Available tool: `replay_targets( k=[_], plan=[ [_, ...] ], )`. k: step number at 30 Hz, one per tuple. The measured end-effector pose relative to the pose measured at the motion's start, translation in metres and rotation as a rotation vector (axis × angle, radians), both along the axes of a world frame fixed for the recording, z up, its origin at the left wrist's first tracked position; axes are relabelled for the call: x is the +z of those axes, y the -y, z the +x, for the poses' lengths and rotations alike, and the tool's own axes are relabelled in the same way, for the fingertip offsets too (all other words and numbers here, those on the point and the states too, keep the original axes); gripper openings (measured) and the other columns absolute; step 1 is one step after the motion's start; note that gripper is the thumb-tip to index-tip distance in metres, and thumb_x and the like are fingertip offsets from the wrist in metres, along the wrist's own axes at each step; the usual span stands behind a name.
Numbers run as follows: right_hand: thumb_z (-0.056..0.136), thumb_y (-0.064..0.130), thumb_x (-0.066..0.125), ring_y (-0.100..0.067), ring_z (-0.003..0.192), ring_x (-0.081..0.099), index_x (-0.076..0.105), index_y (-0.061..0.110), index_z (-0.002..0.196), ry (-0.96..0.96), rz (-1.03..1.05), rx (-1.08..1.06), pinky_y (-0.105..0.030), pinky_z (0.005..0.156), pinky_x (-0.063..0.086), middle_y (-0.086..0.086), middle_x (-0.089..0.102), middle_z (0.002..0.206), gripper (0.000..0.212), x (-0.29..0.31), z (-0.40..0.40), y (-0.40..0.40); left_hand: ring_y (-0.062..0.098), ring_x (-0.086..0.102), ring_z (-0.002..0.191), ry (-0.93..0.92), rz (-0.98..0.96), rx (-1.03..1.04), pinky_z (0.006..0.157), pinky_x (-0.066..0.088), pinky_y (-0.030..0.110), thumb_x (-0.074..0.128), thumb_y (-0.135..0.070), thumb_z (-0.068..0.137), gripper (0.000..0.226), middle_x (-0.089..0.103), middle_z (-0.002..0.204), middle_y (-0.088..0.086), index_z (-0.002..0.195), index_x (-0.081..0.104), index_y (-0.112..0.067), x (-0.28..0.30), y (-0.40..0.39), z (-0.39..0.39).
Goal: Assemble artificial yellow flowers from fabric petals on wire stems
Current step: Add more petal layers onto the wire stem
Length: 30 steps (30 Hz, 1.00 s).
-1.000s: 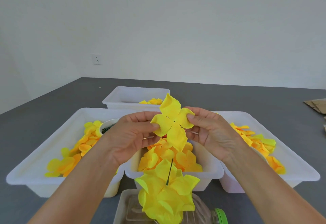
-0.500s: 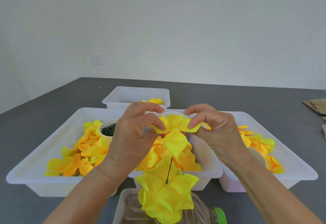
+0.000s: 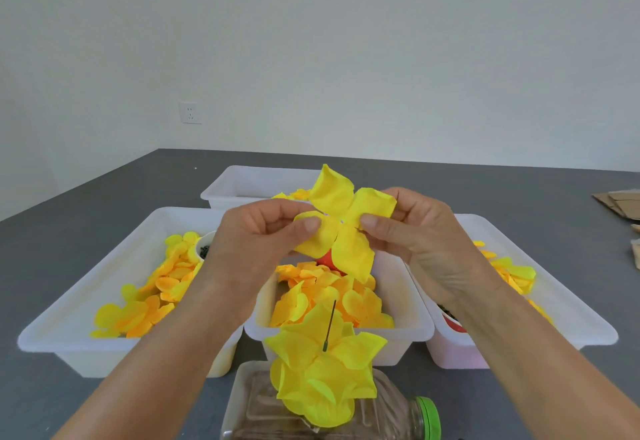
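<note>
Your left hand [image 3: 263,235] and right hand [image 3: 412,232] each pinch the four-lobed petal piece [image 3: 341,228], held above the middle bin. At 6 o'clock, the wire stem [image 3: 329,327] already carries layered petals [image 3: 322,370]; this piece isn't threaded yet.

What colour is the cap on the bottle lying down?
Green cap, seen in the head view, bottom edge.

Plain craft workroom, white bins [image 3: 86,304] of fabric petals [image 3: 166,280]; grey table [image 3: 519,190], bare wall

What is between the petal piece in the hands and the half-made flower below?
In the head view, the middle white bin of loose orange-yellow petals lies between the petal piece and the flower.
</note>
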State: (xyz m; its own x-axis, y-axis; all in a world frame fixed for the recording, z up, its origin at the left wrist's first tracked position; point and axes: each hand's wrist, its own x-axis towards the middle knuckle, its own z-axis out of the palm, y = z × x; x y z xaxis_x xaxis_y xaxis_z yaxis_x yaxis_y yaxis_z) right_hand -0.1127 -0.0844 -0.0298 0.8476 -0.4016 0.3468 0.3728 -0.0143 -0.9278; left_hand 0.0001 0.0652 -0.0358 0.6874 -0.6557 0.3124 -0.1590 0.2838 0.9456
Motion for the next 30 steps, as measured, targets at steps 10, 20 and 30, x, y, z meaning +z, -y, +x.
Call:
replay_targets(
  k=[10,20,30],
  plan=[
    [0.061,0.014,0.068,-0.016,0.061,0.066,0.066,0.014,0.098,-0.166,0.075,0.049,-0.027,0.057,0.056,-0.005,0.071,0.079,0.037,0.009,-0.006,-0.009,0.019,0.069,0.072,-0.191,0.081,-0.090,0.073,0.057,0.034,0.058,-0.011,0.078,0.017,0.073,0.081,0.009,0.088,0.071,-0.008,0.006,-0.011,-0.006],
    [0.058,0.010,0.067,-0.023,0.076,0.067,0.068,0.010,0.098,-0.327,0.072,0.141,-0.037,0.071,0.057,-0.013,0.071,0.091,0.040,0.017,-0.009,-0.012,0.016,0.068,0.068,-0.192,0.167,-0.154,0.074,0.056,0.034,0.069,-0.020,0.058,0.018,0.073,0.078,0.004,0.074,0.074,-0.016,0.014,-0.016,-0.018],
    [0.056,0.012,0.067,-0.022,0.079,0.065,0.068,0.006,0.098,-0.463,0.065,0.172,-0.037,0.082,0.051,-0.011,0.069,0.091,0.042,0.008,-0.012,-0.015,0.016,0.068,0.062,-0.196,0.213,-0.181,0.064,0.057,0.032,0.067,-0.019,0.059,0.017,0.072,0.074,0.007,0.073,0.074,-0.015,0.009,-0.022,-0.018]
  ],
)
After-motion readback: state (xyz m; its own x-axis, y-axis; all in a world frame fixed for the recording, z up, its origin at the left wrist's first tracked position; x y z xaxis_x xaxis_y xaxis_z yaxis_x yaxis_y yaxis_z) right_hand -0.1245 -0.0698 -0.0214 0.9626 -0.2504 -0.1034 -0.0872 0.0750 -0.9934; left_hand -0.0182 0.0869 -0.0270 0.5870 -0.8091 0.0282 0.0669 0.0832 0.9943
